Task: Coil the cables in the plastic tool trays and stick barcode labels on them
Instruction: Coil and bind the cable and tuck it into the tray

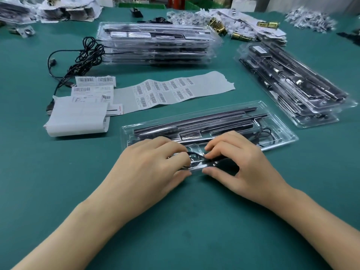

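A clear plastic tool tray (280, 133) lies on the green table in front of me, holding long dark strips and a thin black cable. One small loop of the cable (194, 155) shows between my hands at the tray's near edge. Another loop (263, 133) lies toward the tray's right end. My left hand (153, 162) and my right hand (235, 156) both pinch the cable with curled fingers, thumbs at the tray's front rim. A strip of barcode labels (163, 90) lies just beyond the tray.
A tall stack of filled trays (155, 43) stands at the back centre, with loose black cables (85, 53) trailing from its left. Another tray stack (292, 84) sits at the right. Folded label sheets (78, 115) lie at the left. Paper piles and brass parts (218, 26) line the far edge.
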Action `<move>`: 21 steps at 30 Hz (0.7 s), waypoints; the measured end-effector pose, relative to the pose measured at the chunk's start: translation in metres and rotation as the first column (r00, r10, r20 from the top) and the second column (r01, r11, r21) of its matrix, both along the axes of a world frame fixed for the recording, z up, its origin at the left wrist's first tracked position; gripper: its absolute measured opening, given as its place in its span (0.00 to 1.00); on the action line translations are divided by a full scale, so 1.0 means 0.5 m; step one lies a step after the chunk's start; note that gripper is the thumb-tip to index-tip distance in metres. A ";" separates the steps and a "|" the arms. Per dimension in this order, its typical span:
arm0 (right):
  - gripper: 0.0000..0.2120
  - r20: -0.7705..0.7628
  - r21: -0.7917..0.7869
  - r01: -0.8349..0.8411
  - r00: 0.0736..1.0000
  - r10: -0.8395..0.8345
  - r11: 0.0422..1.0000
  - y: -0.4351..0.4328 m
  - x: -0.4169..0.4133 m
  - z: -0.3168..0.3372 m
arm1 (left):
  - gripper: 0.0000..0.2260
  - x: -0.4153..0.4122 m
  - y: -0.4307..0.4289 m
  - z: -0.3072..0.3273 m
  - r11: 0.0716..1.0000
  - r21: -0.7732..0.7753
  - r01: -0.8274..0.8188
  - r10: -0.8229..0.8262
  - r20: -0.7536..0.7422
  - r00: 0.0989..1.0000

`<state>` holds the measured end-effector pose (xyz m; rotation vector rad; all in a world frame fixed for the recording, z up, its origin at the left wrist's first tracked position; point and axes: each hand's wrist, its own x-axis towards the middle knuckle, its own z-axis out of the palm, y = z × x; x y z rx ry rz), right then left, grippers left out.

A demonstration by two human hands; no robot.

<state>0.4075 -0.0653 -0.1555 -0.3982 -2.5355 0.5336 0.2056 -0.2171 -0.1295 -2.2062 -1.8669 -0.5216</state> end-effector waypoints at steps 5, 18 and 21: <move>0.08 -0.087 0.232 0.229 0.973 -0.214 0.945 -0.090 0.032 -0.004 | 0.10 0.016 0.001 -0.008 0.998 0.039 -0.055 0.055 0.005 0.998; 0.21 0.123 0.318 0.400 0.882 -0.455 0.860 -0.185 0.014 0.005 | 0.09 0.030 0.005 -0.022 0.987 0.124 -0.097 0.090 0.063 0.994; 0.22 0.171 0.355 0.432 0.842 -0.512 0.829 -0.201 0.001 0.012 | 0.09 0.031 0.006 -0.022 0.987 0.131 -0.091 0.083 0.067 0.994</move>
